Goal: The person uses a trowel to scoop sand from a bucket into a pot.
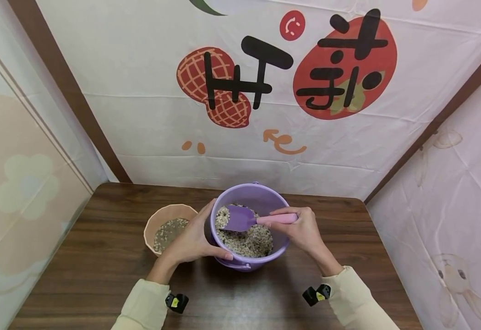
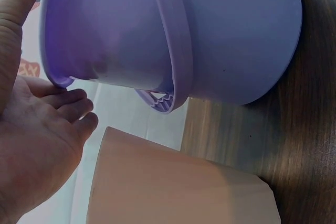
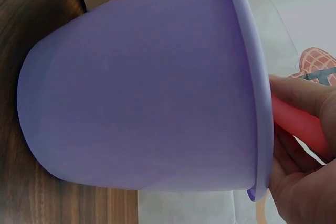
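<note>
A purple bucket (image 1: 268,196) stands on the table, with a speckled, pale grainy material (image 1: 254,244) inside. My right hand (image 1: 305,231) grips the pink handle of a purple hand shovel (image 1: 240,218) over the bucket. Some of the grains lie at the left end of its blade. My left hand (image 1: 193,240) holds the bucket by its left side, thumb along the near rim and fingers at the far left. In the left wrist view the fingertips (image 2: 79,109) touch the rim's edge. The right wrist view shows the shovel handle (image 3: 299,127) in my hand, while the bucket wall hides the blade.
A peach faceted pot (image 1: 158,219) stands left of the bucket, holding greyish grainy material (image 1: 168,233); my left hand partly covers it. The bucket's handle (image 2: 176,35) hangs down its side. Behind the brown wooden table (image 1: 112,229) hangs a printed cloth (image 1: 150,114).
</note>
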